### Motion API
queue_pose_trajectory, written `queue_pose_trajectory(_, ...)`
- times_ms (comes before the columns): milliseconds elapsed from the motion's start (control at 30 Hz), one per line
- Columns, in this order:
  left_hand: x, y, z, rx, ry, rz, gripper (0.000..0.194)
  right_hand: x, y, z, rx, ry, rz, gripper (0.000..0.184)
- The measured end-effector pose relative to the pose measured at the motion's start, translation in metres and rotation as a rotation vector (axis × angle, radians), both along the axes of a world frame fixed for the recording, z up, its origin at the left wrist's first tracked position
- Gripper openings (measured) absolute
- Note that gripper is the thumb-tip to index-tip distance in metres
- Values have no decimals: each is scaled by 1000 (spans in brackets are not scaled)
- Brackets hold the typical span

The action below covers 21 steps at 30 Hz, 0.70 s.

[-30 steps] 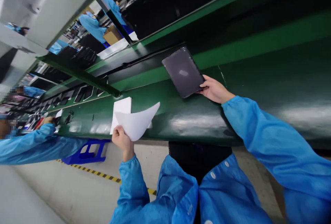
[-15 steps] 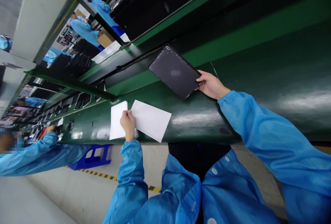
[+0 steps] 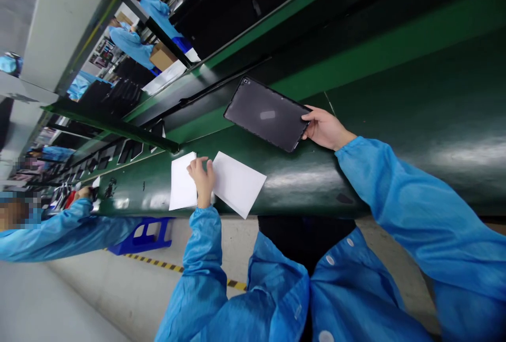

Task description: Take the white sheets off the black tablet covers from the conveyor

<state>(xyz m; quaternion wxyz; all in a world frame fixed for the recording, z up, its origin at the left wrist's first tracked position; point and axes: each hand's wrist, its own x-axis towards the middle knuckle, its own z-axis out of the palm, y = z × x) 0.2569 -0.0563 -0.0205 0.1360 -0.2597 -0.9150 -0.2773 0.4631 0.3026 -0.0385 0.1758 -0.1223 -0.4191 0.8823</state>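
My right hand (image 3: 324,128) grips the near edge of a dark grey tablet (image 3: 266,114), back side up, held tilted over the green work surface (image 3: 308,178). My left hand (image 3: 202,179) lies on two white sheets of paper on the same surface, fingers curled and pressing down. One white sheet (image 3: 239,183) lies to the right of that hand, a second white sheet (image 3: 182,183) to its left. Both my arms wear blue sleeves.
A co-worker's blue-sleeved arm (image 3: 59,226) reaches in at the far left, hand near small dark parts. More people in blue coats (image 3: 132,41) stand along the line beyond. A blue crate (image 3: 140,234) sits on the floor beside yellow-black tape.
My left hand has laid the lifted white sheet flat on the surface and now rests on it. My right hand has turned the tablet more level and lowered it slightly.
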Motion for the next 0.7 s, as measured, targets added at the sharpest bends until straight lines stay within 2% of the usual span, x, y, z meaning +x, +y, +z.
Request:
queue_pose_trajectory(133, 32, 28, 16, 429, -550, -383, 54, 2, -6, 0, 45, -42, 110, 27)
queue_pose_trajectory(200, 48, 45, 22, 535, -762, -467, 61, 3, -10, 0, 74, -55, 173, 28)
queue_pose_trajectory(300, 70, 66, 27, 574, -813, -411, 52, 5, -17, 0, 109, -26, 207, 36)
queue_pose_trajectory(367, 84, 73, 28, 600, -747, -353, 48, 5, -22, 0, 133, 11, 202, 42)
queue_pose_trajectory(467, 103, 73, 27, 635, -602, -308, 52, 3, -26, -3, 193, 27, 255, 47)
queue_pose_trajectory(567, 115, 59, 25, 552, -485, -369, 63, 1, -26, -7, 237, -3, 300, 47)
queue_pose_trajectory(633, 118, 42, 26, 351, -420, -503, 72, 0, -24, -8, 232, 3, 294, 47)
queue_pose_trajectory(700, 119, 25, 27, 61, -344, -625, 76, 0, -22, -6, 205, 20, 287, 47)
